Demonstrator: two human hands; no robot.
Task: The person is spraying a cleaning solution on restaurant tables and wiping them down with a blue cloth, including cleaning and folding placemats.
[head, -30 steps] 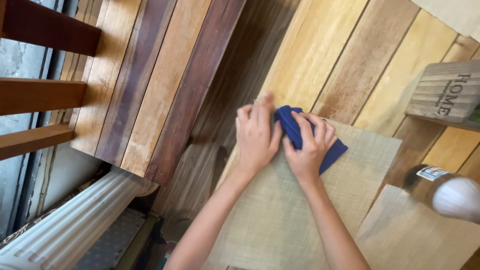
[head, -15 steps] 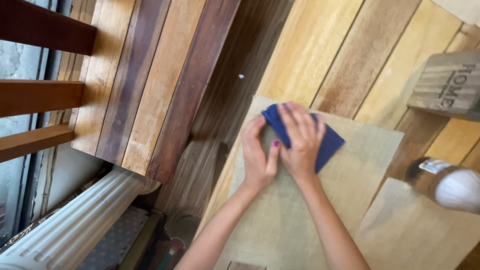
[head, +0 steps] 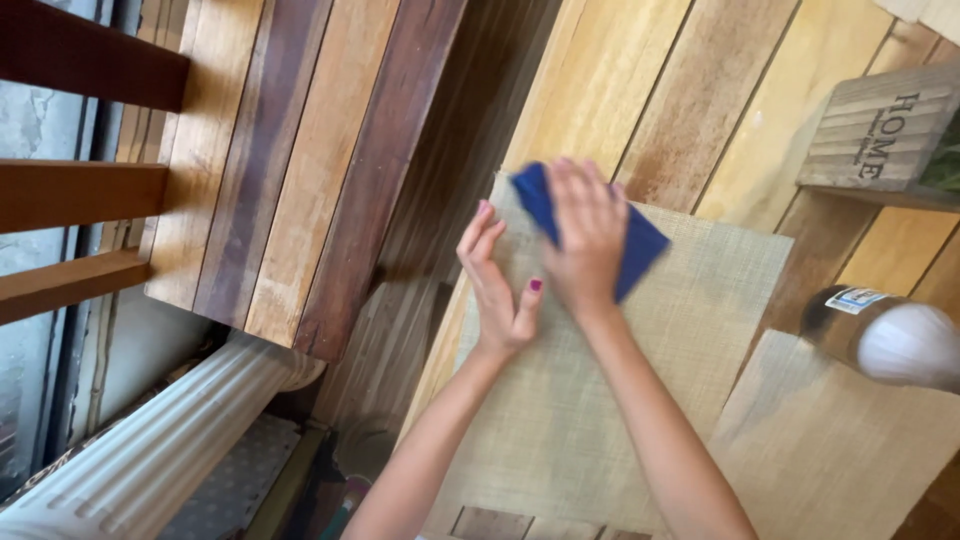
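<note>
A folded blue cloth (head: 642,250) lies on the far left corner of a woven beige placemat (head: 690,340) on a wooden plank table (head: 610,90). My right hand (head: 585,240) presses flat on top of the cloth and covers its middle. My left hand (head: 500,285) rests just left of it by the mat's left edge, fingers straight and together, holding nothing. The two hands nearly touch.
A wooden slatted box (head: 880,135) stands at the far right. A brown bottle with a white cap (head: 880,335) lies to the right of the mat, above a second placemat (head: 850,450). A wooden bench (head: 300,170) and a white ribbed column (head: 170,440) are on the left.
My right hand has slid the blue cloth toward the mat's far left corner. My left hand has come off the cloth and now sits beside it.
</note>
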